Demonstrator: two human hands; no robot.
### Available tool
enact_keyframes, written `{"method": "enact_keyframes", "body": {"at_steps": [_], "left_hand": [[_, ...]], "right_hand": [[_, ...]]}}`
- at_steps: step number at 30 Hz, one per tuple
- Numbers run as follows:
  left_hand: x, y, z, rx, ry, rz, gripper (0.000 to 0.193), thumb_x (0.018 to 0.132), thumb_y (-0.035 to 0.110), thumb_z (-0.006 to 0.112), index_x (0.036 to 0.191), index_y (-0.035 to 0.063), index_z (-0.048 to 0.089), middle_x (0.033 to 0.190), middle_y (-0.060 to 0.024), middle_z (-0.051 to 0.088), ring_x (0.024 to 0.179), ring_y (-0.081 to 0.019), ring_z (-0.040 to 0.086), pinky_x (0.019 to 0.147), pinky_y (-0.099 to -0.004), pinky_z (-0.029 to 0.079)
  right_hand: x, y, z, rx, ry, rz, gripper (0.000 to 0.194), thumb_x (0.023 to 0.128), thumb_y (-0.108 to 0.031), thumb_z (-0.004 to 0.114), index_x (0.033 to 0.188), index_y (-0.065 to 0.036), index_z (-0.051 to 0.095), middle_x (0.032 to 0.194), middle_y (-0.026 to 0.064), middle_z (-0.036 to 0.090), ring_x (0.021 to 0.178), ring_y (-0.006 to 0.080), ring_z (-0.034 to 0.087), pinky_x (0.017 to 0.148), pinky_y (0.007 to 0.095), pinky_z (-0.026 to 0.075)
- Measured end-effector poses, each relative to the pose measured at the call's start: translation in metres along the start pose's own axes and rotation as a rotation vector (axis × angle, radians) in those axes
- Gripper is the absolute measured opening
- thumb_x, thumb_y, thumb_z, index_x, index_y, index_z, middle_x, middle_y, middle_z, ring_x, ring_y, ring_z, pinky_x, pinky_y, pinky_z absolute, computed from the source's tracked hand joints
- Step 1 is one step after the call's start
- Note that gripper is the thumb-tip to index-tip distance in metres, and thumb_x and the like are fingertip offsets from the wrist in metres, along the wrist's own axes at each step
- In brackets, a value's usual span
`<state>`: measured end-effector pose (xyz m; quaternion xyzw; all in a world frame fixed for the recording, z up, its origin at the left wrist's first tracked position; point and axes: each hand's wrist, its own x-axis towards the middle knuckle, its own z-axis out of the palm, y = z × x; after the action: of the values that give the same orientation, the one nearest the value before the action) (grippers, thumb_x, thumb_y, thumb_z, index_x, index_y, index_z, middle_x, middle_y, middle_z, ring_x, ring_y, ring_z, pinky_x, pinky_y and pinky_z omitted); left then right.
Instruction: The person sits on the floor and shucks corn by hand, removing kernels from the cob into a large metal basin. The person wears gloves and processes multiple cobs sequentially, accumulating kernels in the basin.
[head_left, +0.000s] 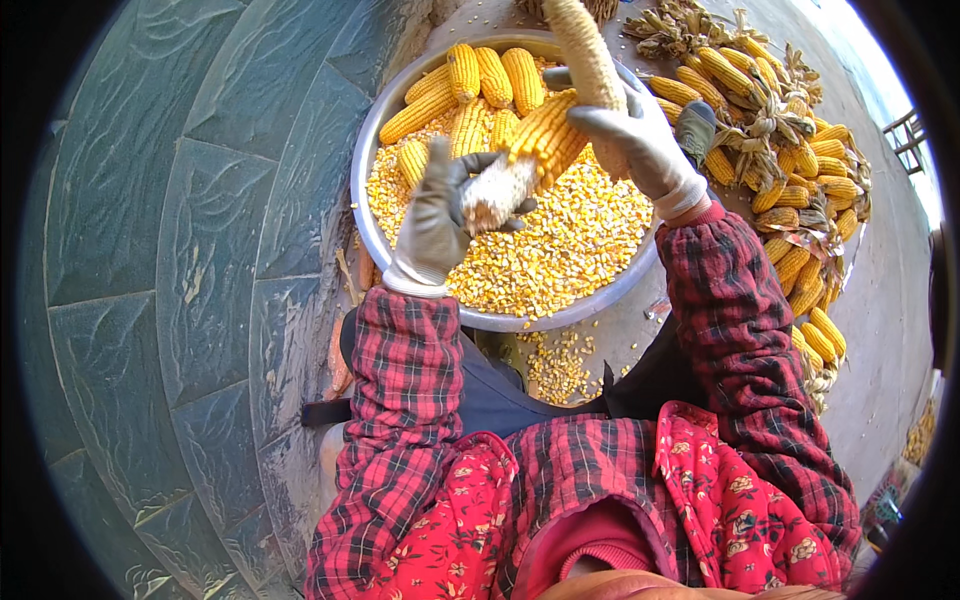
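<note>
My left hand (435, 214), in a grey-coated work glove, grips the pale, stripped end of a partly shelled corn ear (551, 142). Yellow kernels still cover that ear's upper part. My right hand (645, 142), gloved too, holds a bare corncob (589, 56) that slants across the top of the ear. Both hands are above a large metal basin (361, 172). Loose corn kernels (555, 262) fill much of it. Several whole corn ears (465, 71) lie on the kernels at the basin's far side. Some fingers are hidden behind the ear and the cob.
On the right, a heap of corn ears (832, 166) with dry husks lies on the floor. A shoe (695, 129) sits between basin and heap. Spilled kernels (559, 367) lie before the basin. A tiled wall (217, 217) rises on the left, with reddish cobs (340, 360) along its foot.
</note>
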<state>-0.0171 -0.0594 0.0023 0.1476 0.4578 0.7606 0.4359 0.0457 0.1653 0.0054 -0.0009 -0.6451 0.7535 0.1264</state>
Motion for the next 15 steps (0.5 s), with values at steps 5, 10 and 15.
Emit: {"method": "enact_keyframes", "body": {"at_steps": [5, 10, 15], "left_hand": [[-0.009, -0.019, 0.015, 0.059, 0.028, -0.355, 0.023, 0.087, 0.016, 0.061, 0.102, -0.0009, 0.056, 0.081, -0.0099, 0.062, 0.063, -0.0207, 0.064, 0.053, -0.0305, 0.053], [-0.007, -0.024, 0.018, 0.135, 0.238, -0.183, 0.031, 0.080, 0.011, 0.068, 0.105, 0.0030, 0.053, 0.082, -0.0048, 0.059, 0.064, -0.0149, 0.061, 0.054, -0.0270, 0.052], [-0.003, -0.026, 0.017, 0.207, 0.259, -0.152, 0.028, 0.081, 0.011, 0.066, 0.105, 0.0044, 0.054, 0.080, -0.0037, 0.059, 0.060, -0.0131, 0.059, 0.054, -0.0268, 0.052]], "right_hand": [[0.003, 0.007, 0.029, -0.108, 0.003, 0.104, 0.056, 0.074, -0.027, 0.072, 0.120, -0.001, 0.054, 0.103, 0.0052, 0.061, 0.092, 0.0113, 0.055, 0.085, 0.0277, 0.043], [0.006, -0.014, 0.026, -0.095, 0.238, 0.109, 0.041, 0.077, -0.035, 0.071, 0.100, -0.005, 0.055, 0.080, 0.0019, 0.059, 0.063, 0.0072, 0.057, 0.052, 0.0222, 0.044], [0.000, -0.041, 0.011, -0.139, 0.342, 0.049, 0.046, 0.076, -0.036, 0.072, 0.105, -0.003, 0.055, 0.078, 0.0026, 0.059, 0.058, 0.0083, 0.056, 0.050, 0.0214, 0.045]]}}
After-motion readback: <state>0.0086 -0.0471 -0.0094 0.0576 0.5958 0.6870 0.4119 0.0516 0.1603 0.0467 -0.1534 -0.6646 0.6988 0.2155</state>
